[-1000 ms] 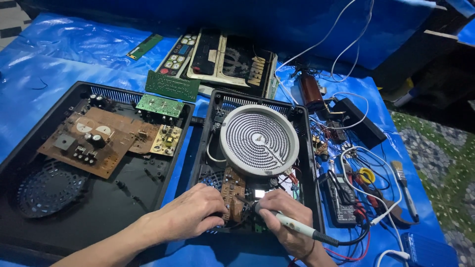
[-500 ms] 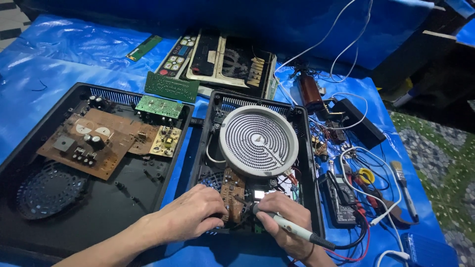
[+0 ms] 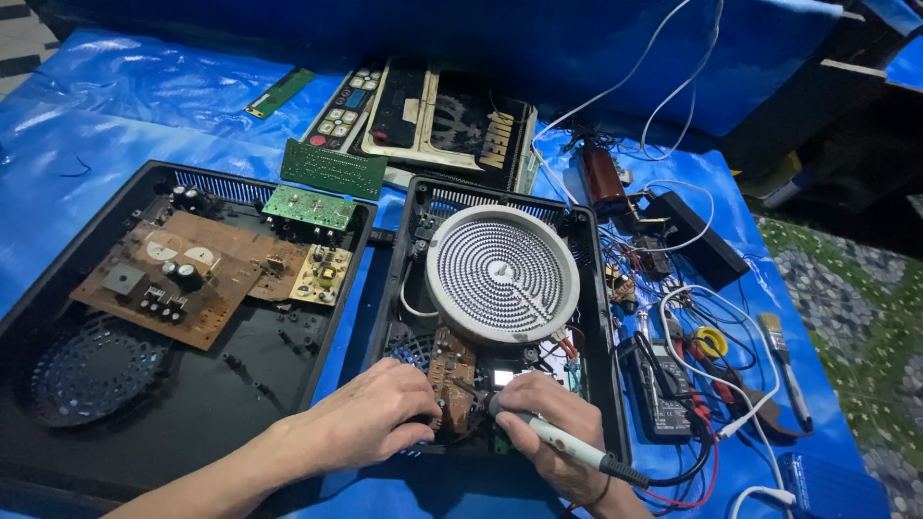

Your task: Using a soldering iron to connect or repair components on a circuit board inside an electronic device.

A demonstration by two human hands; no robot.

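An opened black cooker casing (image 3: 599, 336) holds a round grey heating coil (image 3: 502, 272) and, at its near end, a small brown circuit board (image 3: 450, 370). My right hand (image 3: 553, 432) grips a pen-shaped soldering iron (image 3: 567, 447), with its tip at the board's right edge. My left hand (image 3: 370, 418) rests at the board's left side, fingers curled onto the board or the casing there.
A second open black casing (image 3: 58, 288) with brown and green circuit boards (image 3: 183, 274) lies to the left. Control panels (image 3: 423, 111) lie beyond. A multimeter (image 3: 659, 389), tangled wires, a paintbrush (image 3: 784, 360) and small parts crowd the right on blue sheeting (image 3: 115, 106).
Both hands stay at the small board. The soldering iron has shifted only slightly in my right hand.
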